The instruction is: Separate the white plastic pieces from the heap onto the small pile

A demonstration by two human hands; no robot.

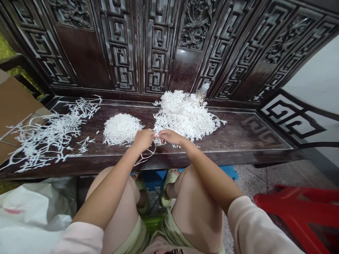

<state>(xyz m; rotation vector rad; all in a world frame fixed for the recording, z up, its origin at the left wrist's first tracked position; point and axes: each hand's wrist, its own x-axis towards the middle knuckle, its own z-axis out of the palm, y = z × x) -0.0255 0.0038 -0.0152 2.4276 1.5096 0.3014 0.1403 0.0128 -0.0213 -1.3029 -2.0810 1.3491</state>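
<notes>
My left hand (143, 140) and my right hand (171, 136) meet at the front of a dark wooden bench seat (243, 135), fingers pinched on a white plastic branched sprue (158, 140) between them. A thin bare white stem trails down from my left hand over the bench edge. Just behind my right hand lies a big heap of white sprues with parts on them (185, 114). Behind my left hand sits a smaller mound of small white loose pieces (121, 128). Bare stripped white stems (50, 135) are scattered over the left of the seat.
The carved dark backrest (159, 46) rises behind the bench, with a small plastic bottle (202, 90) against it. A cardboard box (13, 106) is at left, a white plastic bag (29, 215) at lower left, a red plastic stool (302, 215) at lower right.
</notes>
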